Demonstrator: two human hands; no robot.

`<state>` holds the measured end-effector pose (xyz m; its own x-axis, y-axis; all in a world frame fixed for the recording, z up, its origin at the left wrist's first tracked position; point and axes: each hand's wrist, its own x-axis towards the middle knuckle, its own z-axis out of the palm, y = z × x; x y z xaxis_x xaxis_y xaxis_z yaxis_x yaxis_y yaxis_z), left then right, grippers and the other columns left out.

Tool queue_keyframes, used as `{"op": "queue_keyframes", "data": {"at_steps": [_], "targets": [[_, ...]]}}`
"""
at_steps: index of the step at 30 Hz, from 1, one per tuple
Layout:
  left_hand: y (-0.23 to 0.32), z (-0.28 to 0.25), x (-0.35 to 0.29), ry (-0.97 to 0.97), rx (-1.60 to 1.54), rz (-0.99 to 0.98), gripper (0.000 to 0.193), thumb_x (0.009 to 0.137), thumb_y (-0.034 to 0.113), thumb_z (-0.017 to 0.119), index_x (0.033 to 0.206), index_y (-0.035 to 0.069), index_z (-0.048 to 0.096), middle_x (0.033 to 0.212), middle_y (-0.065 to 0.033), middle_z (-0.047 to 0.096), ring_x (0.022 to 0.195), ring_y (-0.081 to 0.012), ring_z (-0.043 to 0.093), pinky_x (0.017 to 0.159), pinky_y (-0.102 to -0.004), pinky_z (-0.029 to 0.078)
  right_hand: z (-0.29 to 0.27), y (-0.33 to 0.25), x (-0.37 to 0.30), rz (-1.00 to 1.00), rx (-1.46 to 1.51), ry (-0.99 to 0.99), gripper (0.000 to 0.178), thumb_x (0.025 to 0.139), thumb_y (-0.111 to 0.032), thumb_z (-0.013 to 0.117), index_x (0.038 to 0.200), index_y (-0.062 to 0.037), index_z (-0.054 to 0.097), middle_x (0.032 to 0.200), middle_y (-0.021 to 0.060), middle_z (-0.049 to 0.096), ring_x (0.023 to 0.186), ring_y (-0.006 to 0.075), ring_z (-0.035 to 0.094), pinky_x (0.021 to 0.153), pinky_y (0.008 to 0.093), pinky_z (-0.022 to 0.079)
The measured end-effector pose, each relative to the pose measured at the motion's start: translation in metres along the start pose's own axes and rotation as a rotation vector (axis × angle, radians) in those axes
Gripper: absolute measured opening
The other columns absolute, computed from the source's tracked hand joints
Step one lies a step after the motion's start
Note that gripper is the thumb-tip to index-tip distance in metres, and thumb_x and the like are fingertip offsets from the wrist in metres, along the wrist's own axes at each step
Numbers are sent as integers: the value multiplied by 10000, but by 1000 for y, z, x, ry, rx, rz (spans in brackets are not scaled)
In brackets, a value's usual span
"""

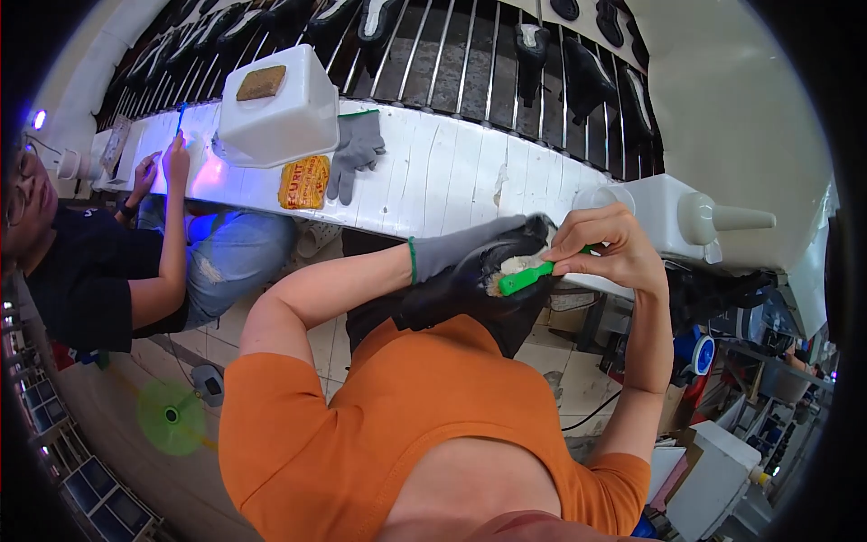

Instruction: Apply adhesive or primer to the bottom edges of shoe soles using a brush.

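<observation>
My left hand (462,247), in a grey glove with a green cuff, grips a black shoe upper (452,287) in front of my body. Its fingertips are partly hidden behind the shoe. A pale, rough underside (521,264) of the shoe faces up. Bare and bent at the wrist, my right hand (603,242) pinches a green-handled brush (524,279) between thumb and fingers. The brush's head lies against the pale underside; its bristles are hard to see.
A white bench (424,172) runs across, with a rod conveyor (433,63) carrying black shoe parts behind it. On it are a white plastic box (280,113), a grey glove (357,149), a yellow packet (304,183) and a white nozzled container (673,212). A co-worker (99,244) sits left.
</observation>
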<state>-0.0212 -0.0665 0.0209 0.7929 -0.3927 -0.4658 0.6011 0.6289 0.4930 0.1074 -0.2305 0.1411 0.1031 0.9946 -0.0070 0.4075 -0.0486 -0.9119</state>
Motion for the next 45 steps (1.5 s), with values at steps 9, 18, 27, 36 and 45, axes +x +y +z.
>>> {"op": "queue_keyframes", "data": {"at_steps": [9, 18, 27, 36, 45], "targets": [[-14, 6, -24, -407, 210, -78, 296, 937, 251, 609, 1148, 47, 570, 865, -59, 629, 728, -135, 610, 595, -271, 471, -8, 8, 12, -47, 19, 7, 153, 663, -36, 813, 793, -13, 735, 757, 92, 699, 699, 173, 672, 599, 264, 489], [-28, -13, -16, -442, 124, -160, 349, 942, 258, 597, 1225, 59, 549, 1012, -61, 632, 873, -130, 618, 736, -271, 500, -13, 13, -1, -41, 38, -15, 120, 717, -33, 784, 810, 9, 721, 765, 82, 698, 736, 165, 677, 640, 269, 505], [-13, -34, 7, -156, 459, 110, 400, 947, 265, 586, 1289, 68, 525, 1133, -61, 626, 993, -122, 615, 851, -263, 504, 5, -12, -5, -11, -138, 271, 111, 729, -18, 767, 817, 13, 707, 753, 82, 688, 680, 156, 646, 594, 255, 469], [39, -8, -3, -5, 175, 109, 462, 975, 438, 461, 1235, 69, 560, 1110, -60, 637, 924, -108, 628, 814, -246, 515, 0, -14, 1, 17, -209, 445, 104, 766, -92, 759, 819, -16, 710, 783, 41, 700, 661, 115, 613, 581, 268, 442], [51, -10, -14, 57, 200, 76, 452, 997, 372, 447, 1278, 30, 539, 1176, -80, 628, 1013, -127, 621, 920, -264, 499, -14, -28, -12, -79, -147, -23, 124, 728, -87, 779, 821, -23, 728, 746, 61, 686, 696, 173, 670, 585, 270, 470]]}}
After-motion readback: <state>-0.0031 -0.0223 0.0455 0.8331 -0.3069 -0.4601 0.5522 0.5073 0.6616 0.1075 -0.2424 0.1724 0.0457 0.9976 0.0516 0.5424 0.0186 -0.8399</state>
